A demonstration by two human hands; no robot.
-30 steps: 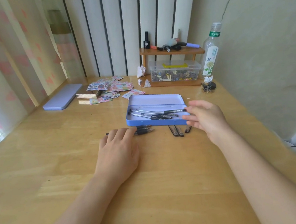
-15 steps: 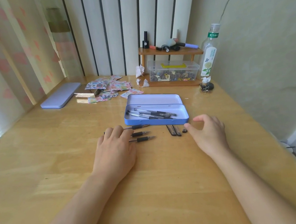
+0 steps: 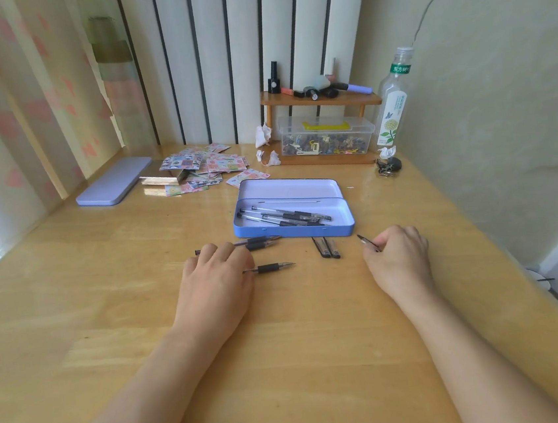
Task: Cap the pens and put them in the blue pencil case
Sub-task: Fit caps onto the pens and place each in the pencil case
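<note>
The open blue pencil case (image 3: 293,232) lies in the middle of the wooden table with several capped pens (image 3: 285,214) inside. My left hand (image 3: 216,283) rests palm down on uncapped pens; one uncapped pen (image 3: 271,267) sticks out from under its fingers, and two more pens (image 3: 258,242) lie just behind. Two loose caps (image 3: 326,247) lie in front of the case. My right hand (image 3: 397,254) is closed around a pen cap (image 3: 367,241), whose dark tip pokes out toward the left.
The case's lid (image 3: 113,186) lies at the far left beside a pile of stickers (image 3: 202,171). A wooden shelf (image 3: 319,100), a clear box (image 3: 327,139), a bottle (image 3: 393,102) and keys (image 3: 388,165) stand at the back right. The table's right edge is close.
My right hand left the case after dropping a pen in, came down to the table and picked up a cap. My left hand pulled one pen slightly nearer.
</note>
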